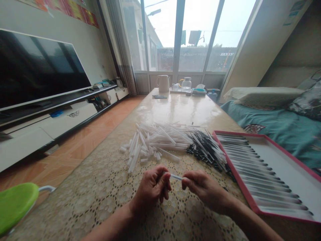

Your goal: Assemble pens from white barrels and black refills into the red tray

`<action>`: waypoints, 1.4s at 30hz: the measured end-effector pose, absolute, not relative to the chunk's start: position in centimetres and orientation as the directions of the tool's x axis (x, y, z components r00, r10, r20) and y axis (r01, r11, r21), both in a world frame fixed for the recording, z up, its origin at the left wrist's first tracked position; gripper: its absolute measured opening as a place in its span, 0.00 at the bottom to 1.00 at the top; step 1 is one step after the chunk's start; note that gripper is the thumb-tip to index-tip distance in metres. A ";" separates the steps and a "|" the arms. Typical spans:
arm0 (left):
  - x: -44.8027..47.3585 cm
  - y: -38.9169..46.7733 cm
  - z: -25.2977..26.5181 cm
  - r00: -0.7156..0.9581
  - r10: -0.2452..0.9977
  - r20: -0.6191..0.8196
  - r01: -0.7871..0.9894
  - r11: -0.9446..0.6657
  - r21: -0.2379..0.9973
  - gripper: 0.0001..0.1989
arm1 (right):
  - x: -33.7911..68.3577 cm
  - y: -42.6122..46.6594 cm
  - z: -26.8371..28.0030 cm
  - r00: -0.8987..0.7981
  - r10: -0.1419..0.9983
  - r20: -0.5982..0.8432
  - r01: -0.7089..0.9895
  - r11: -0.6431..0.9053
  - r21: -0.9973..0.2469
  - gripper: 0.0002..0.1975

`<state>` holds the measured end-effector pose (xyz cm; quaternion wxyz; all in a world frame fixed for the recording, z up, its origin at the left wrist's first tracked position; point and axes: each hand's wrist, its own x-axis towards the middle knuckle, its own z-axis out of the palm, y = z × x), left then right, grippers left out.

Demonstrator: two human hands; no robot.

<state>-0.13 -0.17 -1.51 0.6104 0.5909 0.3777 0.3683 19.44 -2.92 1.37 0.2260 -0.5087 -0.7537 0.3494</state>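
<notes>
My left hand [154, 184] and my right hand [200, 185] face each other low over the table. Between them runs a slim whitish pen tube [176, 176], with the fingers of each hand closed around one end, so both ends are hidden. Just beyond my hands lies a loose heap of translucent white tubes [155, 142]. To its right is a pile of thin black-ended pen refills [207, 149]. At the right, a pink-rimmed box [247, 194] holds a row of finished-looking pens [260, 177] with dark ends, laid side by side.
A patterned cover lies over the long table [100, 201]. At its far end stand a beige pitcher [163, 83], a glass kettle [186, 84] and a tissue pack [199, 89]. A green stool [18, 204] is at the left edge, a teal-covered couch [278, 124] at right.
</notes>
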 end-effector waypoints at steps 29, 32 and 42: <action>-0.4 2.1 -0.3 0.011 0.997 -0.074 -0.168 0.075 0.983 0.18 | 38.9 4.4 1.3 0.207 0.953 0.220 0.975 -0.219 0.034 0.08; -0.4 2.1 -0.3 0.016 0.997 -0.079 -0.165 0.080 0.983 0.18 | 38.9 4.5 0.9 0.203 0.943 0.264 0.976 -0.218 0.026 0.07; -0.1 1.5 -0.5 0.123 0.991 -0.044 0.014 0.042 0.999 0.13 | 26.7 3.4 1.7 -0.012 0.931 0.365 0.963 0.108 -0.246 0.09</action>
